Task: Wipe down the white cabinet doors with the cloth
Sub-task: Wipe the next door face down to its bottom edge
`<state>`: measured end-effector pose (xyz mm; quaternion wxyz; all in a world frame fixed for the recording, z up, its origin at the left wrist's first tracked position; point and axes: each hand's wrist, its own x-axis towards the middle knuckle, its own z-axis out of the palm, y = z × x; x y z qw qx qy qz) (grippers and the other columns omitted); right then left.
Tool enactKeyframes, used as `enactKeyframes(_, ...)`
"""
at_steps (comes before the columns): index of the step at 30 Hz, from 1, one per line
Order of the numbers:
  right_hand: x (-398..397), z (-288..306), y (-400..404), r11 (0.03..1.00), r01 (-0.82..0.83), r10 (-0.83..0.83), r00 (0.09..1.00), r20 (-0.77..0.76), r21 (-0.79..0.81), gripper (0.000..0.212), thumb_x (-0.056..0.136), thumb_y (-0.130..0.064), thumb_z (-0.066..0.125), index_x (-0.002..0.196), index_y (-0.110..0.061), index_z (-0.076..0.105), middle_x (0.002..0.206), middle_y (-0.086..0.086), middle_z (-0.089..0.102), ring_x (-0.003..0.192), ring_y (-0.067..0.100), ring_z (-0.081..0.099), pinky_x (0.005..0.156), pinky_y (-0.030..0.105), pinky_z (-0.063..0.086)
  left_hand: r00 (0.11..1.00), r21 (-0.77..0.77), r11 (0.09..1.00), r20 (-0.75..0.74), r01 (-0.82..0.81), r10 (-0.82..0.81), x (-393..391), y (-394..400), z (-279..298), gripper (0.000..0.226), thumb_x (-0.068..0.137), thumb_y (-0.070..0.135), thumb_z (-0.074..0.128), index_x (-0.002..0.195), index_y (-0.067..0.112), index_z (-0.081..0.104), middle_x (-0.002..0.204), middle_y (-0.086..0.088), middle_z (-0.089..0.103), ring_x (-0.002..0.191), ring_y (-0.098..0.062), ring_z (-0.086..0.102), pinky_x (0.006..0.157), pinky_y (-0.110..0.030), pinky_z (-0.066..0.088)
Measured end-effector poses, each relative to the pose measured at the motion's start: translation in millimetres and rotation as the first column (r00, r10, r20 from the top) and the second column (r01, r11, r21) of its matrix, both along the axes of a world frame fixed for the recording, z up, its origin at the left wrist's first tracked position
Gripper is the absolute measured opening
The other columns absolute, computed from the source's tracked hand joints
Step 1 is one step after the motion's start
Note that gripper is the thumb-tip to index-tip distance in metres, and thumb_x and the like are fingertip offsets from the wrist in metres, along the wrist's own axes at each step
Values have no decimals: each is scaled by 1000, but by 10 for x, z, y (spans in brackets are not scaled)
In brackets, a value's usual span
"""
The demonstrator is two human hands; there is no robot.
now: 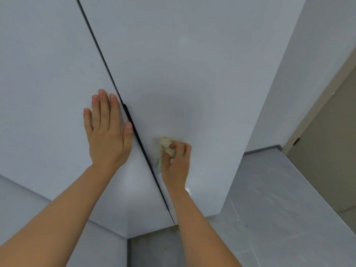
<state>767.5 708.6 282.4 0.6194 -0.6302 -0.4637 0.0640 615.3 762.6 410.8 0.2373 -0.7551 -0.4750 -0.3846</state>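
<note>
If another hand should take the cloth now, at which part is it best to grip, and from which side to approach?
Probably the pale bunched end of the cloth, which sticks out above the fingers of the right hand. Come from above and pinch it there. The lower part lies under that hand, pressed against the right cabinet door, close to the dark gap between the doors.

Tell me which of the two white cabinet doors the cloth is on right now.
The right-hand door: the right hand presses the bunched cloth against it, just right of the dark gap. The left hand lies flat on the left-hand door.
</note>
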Motion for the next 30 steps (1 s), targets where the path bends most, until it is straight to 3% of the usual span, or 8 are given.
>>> enactKeyframes(3, 857, -234, -66, 941, 290, -332, 893, -303, -173, 23, 97, -10, 60, 118, -11, 50, 125, 3, 42, 100, 25, 58, 85, 42, 54, 1000, -13, 1000, 15, 7, -7, 48, -22, -1, 69, 108, 34, 34, 162, 5, 3, 170, -21, 8, 159, -26, -3, 127, -53, 1)
enactKeyframes(6, 1258, -290, -63, 906, 347, -417, 824, -384, -241, 24, 100, -9, 59, 122, -7, 48, 131, 10, 42, 98, 19, 54, 85, 40, 52, 1000, -11, 1000, 19, -16, 16, 108, -15, -1, 71, 106, 32, 38, 162, 1, 7, 169, -25, 8, 157, -40, 5, 126, -57, 1)
enactKeyframes(11, 286, -215, 24, 989, 128, -142, 958, -250, -71, 25, 96, -15, 61, 114, -26, 47, 119, -7, 41, 98, 23, 58, 80, 37, 51, 999, -40, 999, 21, -33, 34, 127, -50, 22, 72, 106, 33, 38, 162, 1, 7, 168, -26, 7, 157, -41, 3, 126, -57, 0)
enactKeyframes(15, -14, -138, -12, 998, -51, 48, 996, -80, -44, 26, 90, -5, 60, 113, -13, 52, 120, -2, 42, 98, 14, 52, 84, 27, 49, 1000, -75, 997, 1, -21, 21, 70, -145, 82, 77, 102, 32, 44, 163, 4, 7, 170, -21, 4, 159, -34, 1, 127, -57, 5)
enactKeyframes(19, 616, -223, 3, 991, 113, -124, 977, -171, -74, 27, 95, -4, 58, 114, -18, 47, 117, -6, 37, 103, 15, 51, 87, 32, 50, 982, -29, 988, 118, 153, -148, 122, -365, -33, 69, 94, 21, 57, 155, 1, 34, 162, -18, 32, 150, -35, 31, 120, -50, 25)
enactKeyframes(22, 939, -277, 25, 978, 187, -201, 960, -195, -88, 21, 99, -3, 57, 116, -8, 48, 118, 1, 40, 102, 0, 47, 86, 19, 44, 961, -205, 940, 104, 272, -256, 246, -534, -388, 43, 96, 27, 54, 135, 9, 58, 131, -10, 60, 116, -32, 57, 94, -43, 44)
enactKeyframes(25, 1145, -331, -6, 948, 301, -320, 902, -291, -107, 18, 101, -5, 56, 117, -3, 48, 121, 10, 44, 100, -21, 43, 74, 10, 37, 963, -379, 886, 136, 268, -233, 317, -626, -688, 34, 101, 38, 45, 117, 18, 67, 107, 6, 62, 91, -18, 60, 72, -37, 51)
enactKeyframes(30, 1354, -472, -43, 981, 192, -184, 974, 132, -43, 21, 99, -11, 56, 118, -7, 49, 121, 11, 43, 106, 19, 49, 86, 33, 49, 986, -291, 945, 116, 147, -117, 285, -630, -1037, 44, 96, 25, 57, 137, 12, 58, 141, -10, 54, 127, -32, 53, 102, -41, 39)
